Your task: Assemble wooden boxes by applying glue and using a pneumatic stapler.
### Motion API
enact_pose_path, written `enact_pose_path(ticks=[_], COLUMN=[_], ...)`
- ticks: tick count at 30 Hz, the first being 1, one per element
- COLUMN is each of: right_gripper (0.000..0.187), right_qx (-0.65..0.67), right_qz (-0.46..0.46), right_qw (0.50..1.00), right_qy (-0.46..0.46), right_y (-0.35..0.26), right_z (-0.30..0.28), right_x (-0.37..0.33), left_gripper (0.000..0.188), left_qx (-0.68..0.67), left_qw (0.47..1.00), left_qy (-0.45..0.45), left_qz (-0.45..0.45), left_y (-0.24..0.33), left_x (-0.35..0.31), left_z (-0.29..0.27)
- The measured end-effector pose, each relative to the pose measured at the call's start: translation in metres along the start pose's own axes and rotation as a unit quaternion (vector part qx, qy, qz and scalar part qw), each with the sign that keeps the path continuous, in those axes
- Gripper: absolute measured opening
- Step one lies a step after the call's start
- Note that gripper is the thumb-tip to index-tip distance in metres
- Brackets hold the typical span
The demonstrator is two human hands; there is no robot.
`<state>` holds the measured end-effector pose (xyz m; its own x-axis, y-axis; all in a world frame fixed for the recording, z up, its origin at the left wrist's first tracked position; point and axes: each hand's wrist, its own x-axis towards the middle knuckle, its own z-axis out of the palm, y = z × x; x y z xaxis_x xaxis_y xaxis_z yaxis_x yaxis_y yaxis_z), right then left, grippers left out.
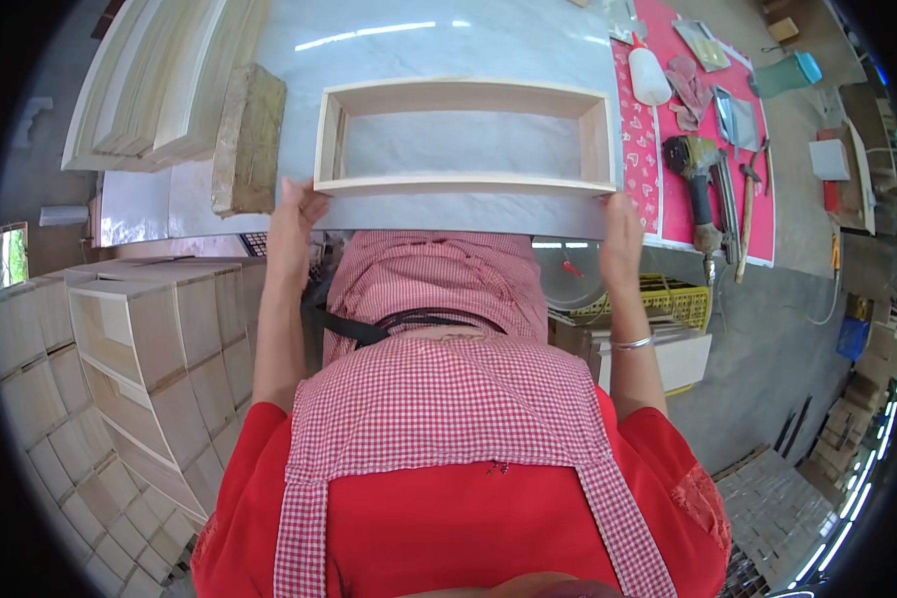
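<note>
A shallow rectangular frame of pale wood (468, 186), without a bottom panel, lies on the grey-white tabletop (439, 30) in front of me. At its near left corner my left hand (295, 219) has its fingertips closed against the wood. My right hand (621, 224) grips the near right corner in the same way, thumb side toward the frame. The undersides of both grips are hidden. Left of the frame, close to my left hand, stands a worn brown wooden block (249, 140).
Pale boards (159, 80) are stacked at the left. On the pink cloth (757, 224) at the right lie a nail gun (701, 189), a hammer (748, 199) and a white glue bottle (649, 78). Wooden boxes (159, 349) pile up at lower left; a yellow crate (683, 302) sits below the table.
</note>
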<state>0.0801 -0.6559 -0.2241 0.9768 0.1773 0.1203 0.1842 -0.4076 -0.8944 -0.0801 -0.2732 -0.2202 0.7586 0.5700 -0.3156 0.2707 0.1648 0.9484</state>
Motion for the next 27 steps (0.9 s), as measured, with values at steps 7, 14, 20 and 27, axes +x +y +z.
enact_pose_path(ticks=[7,14,20,27], right_gripper=[0.06,0.076,0.08,0.073], right_qx=[0.075,0.147,0.149,0.088], right_qz=[-0.13,0.036,0.075,0.113], right_qw=[0.988,0.986,0.982,0.981], right_qy=[0.033,-0.066,-0.094,-0.127], right_y=[-0.051,-0.051,-0.022,0.002], right_z=[-0.028,-0.034,-0.019,-0.018], right_x=[0.043,0.085,0.101,0.14], left_gripper=[0.07,0.078,0.085,0.08], left_qx=[0.029,0.118,0.128,0.099], left_qw=[0.98,0.99,0.991,0.995], left_qy=[0.012,-0.02,-0.019,-0.02], left_qz=[0.196,0.068,0.033,-0.016], left_y=[0.063,0.104,0.092,0.076], left_x=[-0.001,0.031,0.062,0.077], left_z=[0.014,0.042,0.051,0.037])
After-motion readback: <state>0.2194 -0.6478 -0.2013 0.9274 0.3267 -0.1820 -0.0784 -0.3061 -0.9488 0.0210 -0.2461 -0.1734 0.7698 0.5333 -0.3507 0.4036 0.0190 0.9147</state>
